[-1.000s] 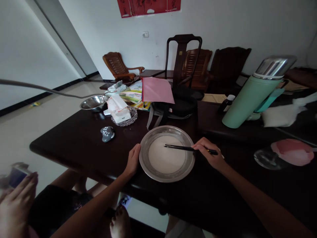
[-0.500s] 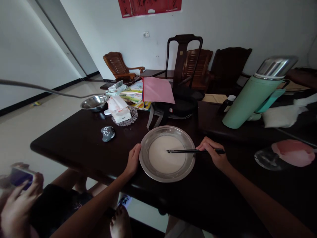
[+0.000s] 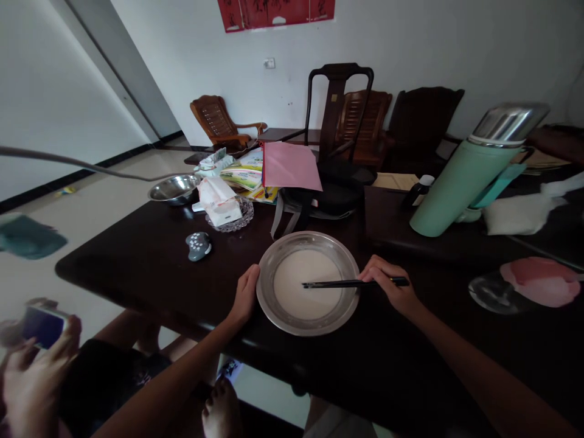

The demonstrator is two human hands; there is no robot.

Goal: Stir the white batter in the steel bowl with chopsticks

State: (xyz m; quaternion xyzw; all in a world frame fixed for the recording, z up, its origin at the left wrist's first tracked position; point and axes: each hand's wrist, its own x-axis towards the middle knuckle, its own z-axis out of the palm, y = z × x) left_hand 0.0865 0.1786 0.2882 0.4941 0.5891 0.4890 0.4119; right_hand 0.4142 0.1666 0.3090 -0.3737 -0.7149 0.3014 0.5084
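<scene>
- Our right fingers [image 3: 375, 267] clasp black chopsticks [image 3: 335, 283], which stretch lengthwise leftward over the bowl [image 3: 308, 327].
- Our left fingers [image 3: 249, 280] grip its rim, just rightward of them.

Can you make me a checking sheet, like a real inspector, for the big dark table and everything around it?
Surface: dark table, shiny; no spill that I can see.
Job's things: steel bowl holding whitish liquid; black chopsticks reach into it.
Clutter: second steel bowl, tissue pack, pink folder, green flask, grey white-dotted object.
Hands: left hand against the bowl's rim; right hand grips the chopsticks.
Cables: grey cord-like strand at the left, towards the second bowl; its end is unclear.
Surroundings: wooden chairs behind; another person's hands at lower left with a phone-like device.
</scene>
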